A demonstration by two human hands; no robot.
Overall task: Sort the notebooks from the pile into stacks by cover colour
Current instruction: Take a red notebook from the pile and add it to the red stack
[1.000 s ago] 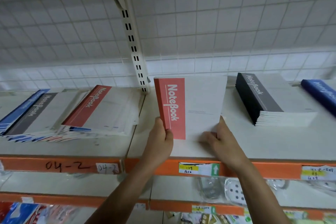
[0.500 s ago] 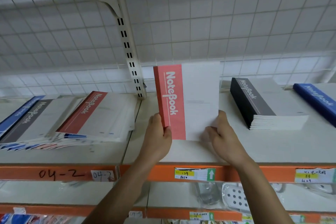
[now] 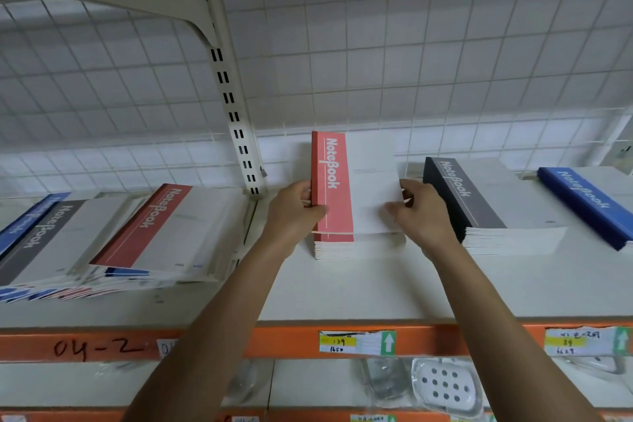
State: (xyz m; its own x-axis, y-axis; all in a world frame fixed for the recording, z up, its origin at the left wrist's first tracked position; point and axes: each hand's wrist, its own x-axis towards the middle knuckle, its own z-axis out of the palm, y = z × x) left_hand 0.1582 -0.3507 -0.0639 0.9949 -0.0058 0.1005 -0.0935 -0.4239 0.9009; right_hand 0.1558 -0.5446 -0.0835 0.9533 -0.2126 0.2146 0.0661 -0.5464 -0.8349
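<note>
On the shelf [image 3: 342, 291], head view: setting a red notebook [image 3: 356, 181] down onto the red stack [image 3: 334, 247], just left of the black stack [image 3: 479, 212]. Gripping its spine edge with the left hand [image 3: 294, 212], thumb on the cover; pinching its right edge with the right hand [image 3: 421, 212].

Held upright and clear of the shelf half a second ago; tipped back and nearly flat now, near edge seemingly a shade raised above the stack. Judged as one more red sorted once released, but not yet let go. Plenty left in the mixed pile [image 3: 137, 236], well apart to the left: red on top, black and blue beside and beneath.

Cut off at the right edge: a blue stack [image 3: 589, 205]. Hidden by the hands: the fingers under the notebook, and whether it sits square on the stack. Impossible to count the copies in any stack. Unreadable apart from "NoteBook": the cover's small print. Barely legible: the tags [image 3: 356, 341] on the orange rail [image 3: 291, 339].
</note>
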